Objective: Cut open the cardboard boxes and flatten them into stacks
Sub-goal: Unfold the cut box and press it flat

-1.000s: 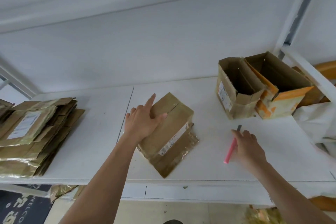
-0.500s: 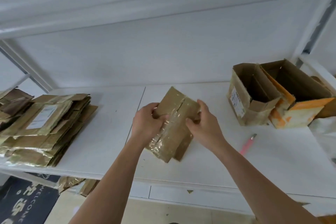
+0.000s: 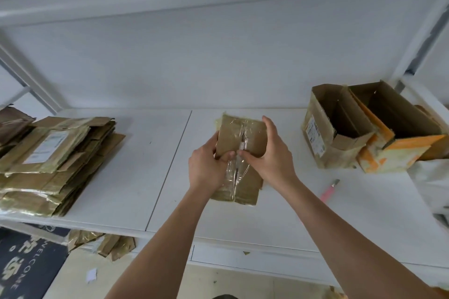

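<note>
Bright, even light — soft, edges bowed

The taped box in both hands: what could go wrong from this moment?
1. Both the left hand and right hand grip the taped box at its slit seam; the clear tape may stretch rather than tear, so the flaps could stay joined.
2. The pink cutter lies loose on the table near the right forearm, its blade end seemingly out; a sweep could knock it off.
</note>
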A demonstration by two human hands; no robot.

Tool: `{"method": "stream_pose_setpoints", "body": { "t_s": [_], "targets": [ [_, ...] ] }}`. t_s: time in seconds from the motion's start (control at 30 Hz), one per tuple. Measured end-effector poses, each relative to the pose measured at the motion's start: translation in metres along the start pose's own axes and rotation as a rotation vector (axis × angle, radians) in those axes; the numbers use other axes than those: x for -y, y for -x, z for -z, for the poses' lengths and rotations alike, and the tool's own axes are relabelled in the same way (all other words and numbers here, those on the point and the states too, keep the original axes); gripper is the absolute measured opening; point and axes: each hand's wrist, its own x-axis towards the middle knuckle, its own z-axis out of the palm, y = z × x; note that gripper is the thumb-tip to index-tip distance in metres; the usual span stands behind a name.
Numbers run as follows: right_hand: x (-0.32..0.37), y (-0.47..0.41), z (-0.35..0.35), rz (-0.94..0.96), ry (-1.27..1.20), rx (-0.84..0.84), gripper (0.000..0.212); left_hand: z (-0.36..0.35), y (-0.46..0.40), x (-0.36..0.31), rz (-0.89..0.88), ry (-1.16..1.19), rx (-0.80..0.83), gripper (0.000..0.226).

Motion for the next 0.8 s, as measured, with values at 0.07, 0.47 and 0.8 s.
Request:
{"method": "stream_pose_setpoints", "body": {
  "t_s": [0.07, 0.47, 0.8],
  "targets": [
    [0.001, 0.000, -0.004, -0.010, 0.008, -0.035, 0.099, 0.000, -0.002, 0.003, -0.013, 0.016, 0.008, 0.047],
    [0.009, -0.004, 0.003, -0.078, -0.041, 0.042, 0.091, 0.001, -0.008, 0.011, -0.025, 0.002, 0.029, 0.043],
    [0.000, -0.007, 0.033, -0.166, -0.259, 0.258, 0.077, -0.001, -0.009, 0.028, -0.024, -0.025, 0.035, 0.045]
  ]
}}
